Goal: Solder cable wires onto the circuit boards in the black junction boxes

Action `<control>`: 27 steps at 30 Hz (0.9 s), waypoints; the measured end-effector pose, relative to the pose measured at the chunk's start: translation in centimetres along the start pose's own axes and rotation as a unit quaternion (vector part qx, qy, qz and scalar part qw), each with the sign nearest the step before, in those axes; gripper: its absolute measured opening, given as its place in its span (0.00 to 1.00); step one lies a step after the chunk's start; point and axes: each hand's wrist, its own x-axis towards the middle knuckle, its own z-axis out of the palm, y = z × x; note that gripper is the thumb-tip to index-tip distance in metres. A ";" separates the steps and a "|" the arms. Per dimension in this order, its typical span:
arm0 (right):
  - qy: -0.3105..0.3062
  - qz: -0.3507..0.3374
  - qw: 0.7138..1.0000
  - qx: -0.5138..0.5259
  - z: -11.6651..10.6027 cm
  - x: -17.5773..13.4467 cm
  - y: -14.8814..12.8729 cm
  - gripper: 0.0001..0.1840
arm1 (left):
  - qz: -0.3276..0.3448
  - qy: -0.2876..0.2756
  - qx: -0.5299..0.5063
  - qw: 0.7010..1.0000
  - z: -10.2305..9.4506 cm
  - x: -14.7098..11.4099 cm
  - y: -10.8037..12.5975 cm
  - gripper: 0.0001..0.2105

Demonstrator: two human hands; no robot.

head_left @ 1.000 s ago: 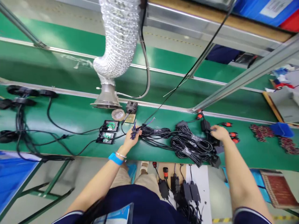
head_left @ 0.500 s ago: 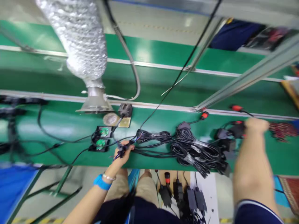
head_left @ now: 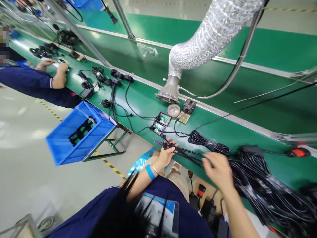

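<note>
My left hand (head_left: 168, 154) is closed around several black cables (head_left: 189, 153) at the bench's front edge. Thin coloured wire ends stick out past its fingers. My right hand (head_left: 219, 170) is over the same cables, further right, between the left hand and a big pile of coiled black cables (head_left: 262, 185). Motion smears its fingers, so its grip is unclear. Just beyond my left hand lie two green circuit boards in black housings (head_left: 163, 118), with cables running to them. A smaller coiled cable bundle (head_left: 209, 143) rests behind my hands.
A fume hood (head_left: 170, 89) on a foil duct hangs over a soldering iron stand (head_left: 189, 107) and a round dish (head_left: 173, 110). To the left, a blue bin (head_left: 56, 145) holds black-framed boards; a co-worker's arm (head_left: 59, 77) is beyond it. An orange-tipped connector (head_left: 298, 152) lies right.
The view has swung left, bringing the blue bin and co-worker into sight. My right hand has come from the connectors at the far right to the cables by my left hand, which keeps its hold.
</note>
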 end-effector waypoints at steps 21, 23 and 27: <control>0.344 0.127 0.930 -0.032 -9.1 -4.0 -3.0 0.19 | -0.213 0.031 0.127 0.968 0.8 4.0 1.5 0.14; 0.285 0.088 0.955 -0.003 -8.8 -4.6 -3.0 0.17 | -0.216 0.040 0.103 0.970 0.8 3.9 1.2 0.14; 0.048 -0.001 0.998 0.028 -1.9 -3.6 -4.9 0.15 | -0.217 0.033 0.039 0.975 0.4 3.0 1.1 0.16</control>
